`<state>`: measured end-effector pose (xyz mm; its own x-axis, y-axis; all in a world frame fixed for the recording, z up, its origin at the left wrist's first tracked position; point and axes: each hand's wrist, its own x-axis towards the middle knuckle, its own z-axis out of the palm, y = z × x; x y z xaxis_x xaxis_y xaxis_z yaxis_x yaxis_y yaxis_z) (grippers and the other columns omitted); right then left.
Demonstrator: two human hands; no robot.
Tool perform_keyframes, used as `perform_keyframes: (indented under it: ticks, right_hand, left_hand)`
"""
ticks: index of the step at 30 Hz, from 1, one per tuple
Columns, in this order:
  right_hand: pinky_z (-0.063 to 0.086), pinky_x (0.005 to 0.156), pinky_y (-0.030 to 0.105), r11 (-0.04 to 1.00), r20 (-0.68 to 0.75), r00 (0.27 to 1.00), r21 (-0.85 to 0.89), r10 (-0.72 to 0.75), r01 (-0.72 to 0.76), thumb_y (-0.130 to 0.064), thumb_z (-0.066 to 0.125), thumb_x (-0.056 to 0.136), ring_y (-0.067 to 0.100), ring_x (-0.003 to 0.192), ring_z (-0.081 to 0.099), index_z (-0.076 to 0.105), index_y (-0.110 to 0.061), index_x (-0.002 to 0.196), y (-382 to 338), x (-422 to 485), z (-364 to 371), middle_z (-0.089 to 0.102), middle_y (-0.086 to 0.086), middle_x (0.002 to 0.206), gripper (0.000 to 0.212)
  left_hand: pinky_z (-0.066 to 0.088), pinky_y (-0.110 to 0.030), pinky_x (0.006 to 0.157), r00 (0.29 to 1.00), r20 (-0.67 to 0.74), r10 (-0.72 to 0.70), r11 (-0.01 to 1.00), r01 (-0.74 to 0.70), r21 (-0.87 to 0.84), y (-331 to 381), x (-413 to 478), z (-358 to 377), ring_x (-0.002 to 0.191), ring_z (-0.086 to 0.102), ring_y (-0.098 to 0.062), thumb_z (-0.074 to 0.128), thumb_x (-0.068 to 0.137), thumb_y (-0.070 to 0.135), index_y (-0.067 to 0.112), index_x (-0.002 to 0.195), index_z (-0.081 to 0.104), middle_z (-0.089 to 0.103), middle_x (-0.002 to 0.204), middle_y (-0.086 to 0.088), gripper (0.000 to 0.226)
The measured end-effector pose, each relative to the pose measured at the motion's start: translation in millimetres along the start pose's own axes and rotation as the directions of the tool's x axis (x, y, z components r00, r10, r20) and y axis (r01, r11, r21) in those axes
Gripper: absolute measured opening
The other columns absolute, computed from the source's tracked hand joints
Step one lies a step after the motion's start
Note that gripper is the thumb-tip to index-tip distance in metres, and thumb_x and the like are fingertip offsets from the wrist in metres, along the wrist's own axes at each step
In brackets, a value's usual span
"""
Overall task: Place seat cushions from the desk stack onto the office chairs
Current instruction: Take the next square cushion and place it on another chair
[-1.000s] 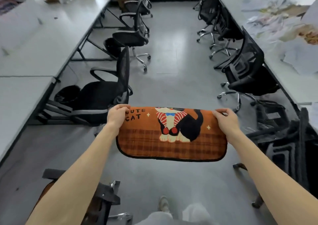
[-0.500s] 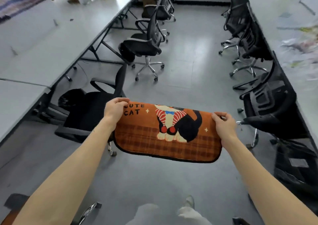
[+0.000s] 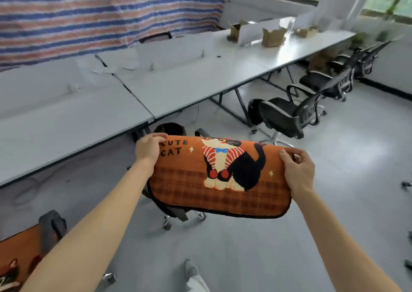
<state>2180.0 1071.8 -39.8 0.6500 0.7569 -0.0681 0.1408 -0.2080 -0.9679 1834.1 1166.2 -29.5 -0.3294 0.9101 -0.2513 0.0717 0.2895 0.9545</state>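
An orange plaid seat cushion (image 3: 219,178) with a cat picture and the words "CUTE CAT" hangs in the air in front of me. My left hand (image 3: 149,149) grips its top left corner and my right hand (image 3: 297,172) grips its top right edge. A black office chair (image 3: 174,209) stands right behind and under the cushion, mostly hidden by it. Another orange cushion (image 3: 15,256) lies on a chair at the bottom left corner.
A long row of white desks (image 3: 89,113) runs along the left and back, with cardboard boxes (image 3: 273,37) at the far end. More black office chairs (image 3: 287,115) stand by the desks on the right. Grey floor (image 3: 245,247) lies open around my feet.
I have turned left, from facing down the aisle to facing the desk row. The cushion, still held in both hands, now hangs over the nearest black chair.
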Motion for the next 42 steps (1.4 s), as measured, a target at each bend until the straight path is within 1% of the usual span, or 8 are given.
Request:
perform_keyframes:
  ticks: [10,17,22,28,31,36,39,42]
  right_hand:
    - [0.057,0.088,0.046,0.980,0.308,0.950,-0.200,0.048,0.016,-0.039,0.071,0.089,0.021,0.095,0.067,0.069,-0.032,0.095,-18.9,144.2,171.5,0.070,-0.001,0.105,0.009]
    - [0.055,0.091,0.043,0.925,0.467,0.867,-0.379,0.174,0.018,-0.036,0.069,0.091,0.024,0.100,0.064,0.069,-0.026,0.106,24.2,222.7,247.9,0.068,0.005,0.118,0.018]
    - [0.051,0.091,0.039,0.832,0.587,0.759,-0.543,0.280,0.113,-0.029,0.065,0.093,0.030,0.106,0.063,0.067,-0.026,0.107,65.3,274.2,303.6,0.066,0.009,0.126,0.014]
    - [0.049,0.086,0.035,0.763,0.679,0.646,-0.606,0.349,0.225,-0.022,0.057,0.096,0.028,0.103,0.060,0.066,-0.027,0.110,82.5,315.2,355.3,0.066,0.007,0.124,0.018]
    - [0.047,0.076,0.034,0.749,0.715,0.602,-0.603,0.356,0.275,-0.019,0.049,0.098,0.024,0.090,0.058,0.063,-0.027,0.114,86.4,334.6,381.9,0.066,0.006,0.117,0.023]
    - [0.044,0.063,0.030,0.792,0.736,0.600,-0.551,0.313,0.264,-0.012,0.044,0.100,0.017,0.078,0.054,0.064,-0.025,0.119,95.4,360.8,438.7,0.058,-0.002,0.107,0.030]
    - [0.042,0.057,0.023,0.821,0.713,0.639,-0.527,0.289,0.218,-0.010,0.044,0.099,0.007,0.074,0.055,0.065,-0.027,0.117,114.2,368.5,475.3,0.056,-0.003,0.111,0.033]
    - [0.045,0.057,0.027,0.817,0.701,0.647,-0.540,0.302,0.204,-0.007,0.043,0.095,0.016,0.072,0.060,0.064,-0.029,0.118,140.6,366.2,501.6,0.061,-0.003,0.108,0.038]
  left_hand:
    - [0.055,-0.050,0.092,0.941,-0.192,-0.278,0.960,0.273,-0.055,-36.2,150.2,-11.0,0.097,0.068,-0.028,0.058,0.084,0.014,0.026,0.079,0.079,0.075,0.101,-0.002,0.025]
    - [0.049,-0.031,0.078,0.896,-0.247,-0.368,0.922,0.386,0.027,-72.1,189.9,6.3,0.087,0.061,-0.018,0.056,0.096,0.007,0.016,0.103,0.077,0.069,0.102,-0.003,0.023]
    - [0.045,-0.040,0.106,0.819,-0.277,-0.502,0.832,0.545,0.102,-92.9,199.5,24.3,0.122,0.056,-0.031,0.049,0.097,-0.002,0.009,0.125,0.069,0.061,0.134,-0.014,0.035]
    - [0.035,-0.035,0.109,0.748,-0.371,-0.550,0.768,0.628,0.127,-94.3,210.7,54.2,0.136,0.045,-0.031,0.044,0.098,-0.006,0.005,0.139,0.057,0.049,0.148,-0.014,0.045]
    - [0.044,-0.034,0.098,0.702,-0.443,-0.557,0.758,0.648,0.073,-106.0,224.4,70.2,0.120,0.053,-0.026,0.041,0.095,-0.008,0.007,0.137,0.058,0.053,0.143,-0.014,0.047]
    - [0.041,-0.023,0.056,0.589,-0.593,-0.550,0.783,0.610,-0.121,-150.4,264.0,94.3,0.069,0.051,-0.011,0.040,0.093,-0.007,0.015,0.129,0.063,0.062,0.104,0.000,0.048]
    - [0.041,-0.026,0.053,0.527,-0.660,-0.536,0.789,0.590,-0.170,-188.1,292.6,101.5,0.070,0.057,-0.015,0.039,0.092,-0.005,0.025,0.122,0.065,0.061,0.118,-0.003,0.050]
    - [0.046,-0.028,0.056,0.519,-0.655,-0.550,0.773,0.613,-0.164,-231.0,311.8,103.7,0.085,0.064,-0.025,0.039,0.092,-0.001,0.037,0.113,0.063,0.059,0.129,-0.004,0.049]
